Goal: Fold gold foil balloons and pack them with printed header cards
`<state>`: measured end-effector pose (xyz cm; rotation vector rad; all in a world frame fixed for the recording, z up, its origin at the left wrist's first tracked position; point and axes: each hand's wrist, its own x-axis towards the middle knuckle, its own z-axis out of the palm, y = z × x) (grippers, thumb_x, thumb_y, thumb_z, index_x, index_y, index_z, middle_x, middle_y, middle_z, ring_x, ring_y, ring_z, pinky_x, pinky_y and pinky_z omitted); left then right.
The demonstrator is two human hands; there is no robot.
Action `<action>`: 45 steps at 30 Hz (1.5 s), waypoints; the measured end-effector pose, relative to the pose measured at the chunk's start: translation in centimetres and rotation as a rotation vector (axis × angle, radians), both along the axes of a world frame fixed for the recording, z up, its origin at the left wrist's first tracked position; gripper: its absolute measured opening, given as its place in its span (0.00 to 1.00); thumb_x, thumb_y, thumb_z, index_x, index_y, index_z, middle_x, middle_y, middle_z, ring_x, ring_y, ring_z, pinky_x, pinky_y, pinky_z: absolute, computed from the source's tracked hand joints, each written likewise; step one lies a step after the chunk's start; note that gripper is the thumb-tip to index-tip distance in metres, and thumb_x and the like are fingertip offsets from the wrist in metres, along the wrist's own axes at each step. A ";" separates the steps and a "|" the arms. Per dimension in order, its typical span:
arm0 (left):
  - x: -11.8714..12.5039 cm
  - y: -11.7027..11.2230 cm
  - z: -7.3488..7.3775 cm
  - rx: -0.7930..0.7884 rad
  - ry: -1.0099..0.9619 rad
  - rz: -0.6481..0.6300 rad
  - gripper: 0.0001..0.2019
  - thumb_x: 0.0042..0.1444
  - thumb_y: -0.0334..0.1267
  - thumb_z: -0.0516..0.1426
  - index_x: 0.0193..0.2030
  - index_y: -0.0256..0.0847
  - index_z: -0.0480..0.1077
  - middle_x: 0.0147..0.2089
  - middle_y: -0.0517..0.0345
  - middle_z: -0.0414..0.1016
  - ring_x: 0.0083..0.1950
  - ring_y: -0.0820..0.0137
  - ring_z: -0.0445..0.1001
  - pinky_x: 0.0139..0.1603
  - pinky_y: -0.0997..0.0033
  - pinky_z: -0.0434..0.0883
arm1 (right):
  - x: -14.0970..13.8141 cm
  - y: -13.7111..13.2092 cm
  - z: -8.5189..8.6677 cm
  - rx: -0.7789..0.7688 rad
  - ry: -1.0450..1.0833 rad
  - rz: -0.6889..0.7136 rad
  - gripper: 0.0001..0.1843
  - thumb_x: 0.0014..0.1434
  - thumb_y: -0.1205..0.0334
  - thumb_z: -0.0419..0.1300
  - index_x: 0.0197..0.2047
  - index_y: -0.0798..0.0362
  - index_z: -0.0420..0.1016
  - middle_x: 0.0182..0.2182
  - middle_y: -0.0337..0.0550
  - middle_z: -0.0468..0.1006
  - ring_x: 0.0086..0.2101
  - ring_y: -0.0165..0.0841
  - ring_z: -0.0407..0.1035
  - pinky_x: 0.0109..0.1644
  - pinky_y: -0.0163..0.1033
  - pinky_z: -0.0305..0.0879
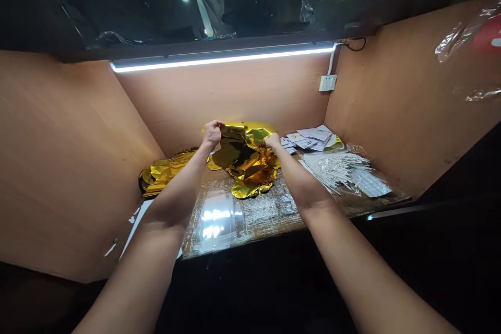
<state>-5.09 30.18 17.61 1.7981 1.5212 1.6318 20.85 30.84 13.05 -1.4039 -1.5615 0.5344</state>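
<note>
My left hand (212, 133) is closed in a fist on the upper left edge of a shiny gold foil balloon (245, 164), which is flat and crumpled. My right hand (273, 141) pinches the same foil at its upper right edge. Between the two hands the foil is lifted off the bench and hangs down in folds over a stack of clear plastic bags (219, 219) lying on the worktop. Both forearms reach forward from the bottom of the view.
A pile of more gold foil balloons (162, 175) lies at the left. White straws (336, 169) and small printed cards (311, 138) lie at the right. Wooden walls enclose the bench; a light strip (223, 59) and a wall socket (327, 83) sit at the back.
</note>
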 end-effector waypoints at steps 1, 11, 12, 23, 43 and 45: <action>-0.4 -0.3 0.2 -0.003 -0.019 -0.043 0.10 0.54 0.40 0.57 0.40 0.38 0.75 0.37 0.52 0.77 0.38 0.66 0.73 0.45 0.67 0.71 | 0.3 -0.3 0.1 -0.001 0.000 -0.019 0.23 0.71 0.56 0.65 0.64 0.56 0.74 0.61 0.60 0.76 0.57 0.48 0.74 0.59 0.53 0.74; -0.1 -3.9 0.8 -0.014 -0.027 -0.313 0.26 0.43 0.37 0.69 0.52 0.36 0.75 0.46 0.52 0.77 0.42 0.66 0.77 0.49 0.61 0.78 | -4.3 -2.4 4.8 0.220 -0.008 0.440 0.25 0.55 0.70 0.64 0.58 0.58 0.78 0.35 0.38 0.81 0.37 0.33 0.73 0.47 0.36 0.68; 0.1 -4.8 0.5 0.031 0.052 -0.257 0.23 0.45 0.37 0.69 0.51 0.36 0.77 0.47 0.51 0.76 0.45 0.64 0.77 0.52 0.59 0.78 | -4.0 -3.1 4.7 0.296 -0.064 0.424 0.18 0.56 0.71 0.62 0.50 0.59 0.81 0.33 0.39 0.80 0.36 0.34 0.72 0.47 0.37 0.66; 5.8 -27.1 -17.1 0.291 0.748 -0.082 0.12 0.67 0.28 0.58 0.49 0.44 0.81 0.65 0.42 0.76 0.69 0.49 0.72 0.64 0.45 0.70 | 6.3 -23.2 -12.1 0.562 -0.490 0.507 0.11 0.69 0.68 0.63 0.48 0.45 0.84 0.62 0.52 0.76 0.61 0.47 0.69 0.63 0.58 0.73; 4.1 -31.2 -22.1 0.213 0.691 -0.308 0.12 0.72 0.29 0.53 0.43 0.42 0.78 0.54 0.45 0.86 0.55 0.59 0.86 0.54 0.60 0.81 | 6.5 -29.1 -16.5 0.602 -0.652 0.620 0.15 0.73 0.72 0.56 0.52 0.51 0.83 0.56 0.50 0.86 0.62 0.44 0.77 0.61 0.48 0.78; 4.7 -31.4 -22.3 0.232 0.719 -0.385 0.12 0.72 0.29 0.52 0.42 0.42 0.77 0.52 0.46 0.86 0.58 0.58 0.85 0.57 0.59 0.81 | 7.1 -29.5 -16.7 0.518 -0.647 0.664 0.16 0.74 0.72 0.54 0.50 0.50 0.83 0.56 0.49 0.86 0.63 0.43 0.76 0.61 0.47 0.78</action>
